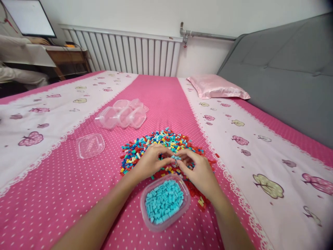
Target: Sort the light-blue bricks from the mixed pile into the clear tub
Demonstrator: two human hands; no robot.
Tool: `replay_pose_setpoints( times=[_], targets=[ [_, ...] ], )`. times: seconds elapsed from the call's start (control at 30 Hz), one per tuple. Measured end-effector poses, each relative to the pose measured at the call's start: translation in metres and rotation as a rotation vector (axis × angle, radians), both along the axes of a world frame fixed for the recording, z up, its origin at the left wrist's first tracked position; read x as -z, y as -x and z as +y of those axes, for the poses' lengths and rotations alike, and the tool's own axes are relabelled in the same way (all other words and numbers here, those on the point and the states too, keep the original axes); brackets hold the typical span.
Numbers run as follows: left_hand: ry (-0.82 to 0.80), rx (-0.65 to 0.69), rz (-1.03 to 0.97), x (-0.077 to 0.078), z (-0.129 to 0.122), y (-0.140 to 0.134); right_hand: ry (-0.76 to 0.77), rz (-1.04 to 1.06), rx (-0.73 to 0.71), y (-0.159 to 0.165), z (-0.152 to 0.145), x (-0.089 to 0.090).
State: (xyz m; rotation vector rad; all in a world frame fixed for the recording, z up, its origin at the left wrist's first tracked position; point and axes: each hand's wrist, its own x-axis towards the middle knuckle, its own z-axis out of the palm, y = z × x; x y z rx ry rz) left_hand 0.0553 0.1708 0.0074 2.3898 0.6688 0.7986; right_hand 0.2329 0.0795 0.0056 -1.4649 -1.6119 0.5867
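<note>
A few small light-blue bricks (176,158) are pinched near the centre of the frame, just above the mixed heap of bricks (135,149). Their number, and which way each one points, cannot be told at this size; no long axis can be made out. By the left hand (153,158) they are gripped between thumb and forefinger, and by the right hand (200,170) they are met from the other side, its thumb and forefinger likewise drawn together.

Below the hands, a clear tub (156,227) is filled with loose turquoise bricks (164,203), lying at many angles; its long axis is slanted from lower left towards upper right. It appears that bricks of one colour are being sorted out of the heap, the step in hand being the picking or parting of pieces. For the next move, a steady pinch and a short reach down to the tub would seem to be called for.

Further out, a clear lid (90,146) is laid flat at centre left, and nested clear tubs (125,114) are set above it, all on the pink bedspread (161,90). A pillow (215,86) is placed at upper right.
</note>
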Motion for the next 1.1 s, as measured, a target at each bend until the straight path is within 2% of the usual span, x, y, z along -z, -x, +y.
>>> replay_pose_setpoints(
  times=[0.3, 0.47, 0.63, 0.83, 0.97, 1.1],
  targets=[
    [0.048, 0.059, -0.008, -0.002, -0.003, 0.001, -0.049, -0.004, -0.017, 0.001, -0.002, -0.003],
    [0.061, 0.017, -0.020, -0.003, 0.002, 0.004, -0.049, -0.031, -0.014, 0.000, -0.006, -0.007],
    [0.049, -0.037, -0.015, 0.000, 0.005, 0.005, -0.033, -0.160, -0.076, 0.005, -0.015, -0.016],
    [0.030, -0.057, -0.020, 0.001, 0.003, 0.003, -0.091, -0.317, -0.233, 0.019, -0.026, -0.025],
    [0.030, -0.058, -0.021, 0.001, 0.001, 0.002, -0.129, -0.418, -0.318, 0.035, -0.029, -0.020],
    [0.027, -0.064, -0.026, 0.003, 0.001, 0.002, -0.156, -0.511, -0.316, 0.043, -0.028, -0.010]
  ],
)
